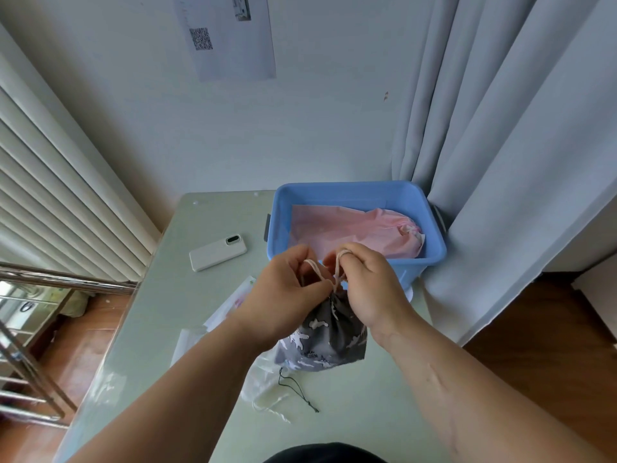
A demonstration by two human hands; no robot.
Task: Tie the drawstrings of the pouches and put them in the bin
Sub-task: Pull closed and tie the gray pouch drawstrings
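A grey pouch [325, 339] with white prints hangs gathered at its mouth above the pale green table [350, 406]. Its beige drawstring [317, 269] runs up from the mouth in two strands. My left hand [283, 292] pinches one strand. My right hand [370, 282] holds the other, which loops round a finger. Just beyond my hands stands the blue bin [360, 195], with a pink pouch [354, 232] lying inside, its mouth tied at the right. More clear and white pouches [263, 382] lie on the table under the grey one, one with a black cord [297, 390].
A white phone [217, 252] lies face down left of the bin. A grey curtain [500, 162] hangs against the bin's right side. The wall stands close behind the table. A metal rack [33, 329] and wooden floor are off the table's left edge.
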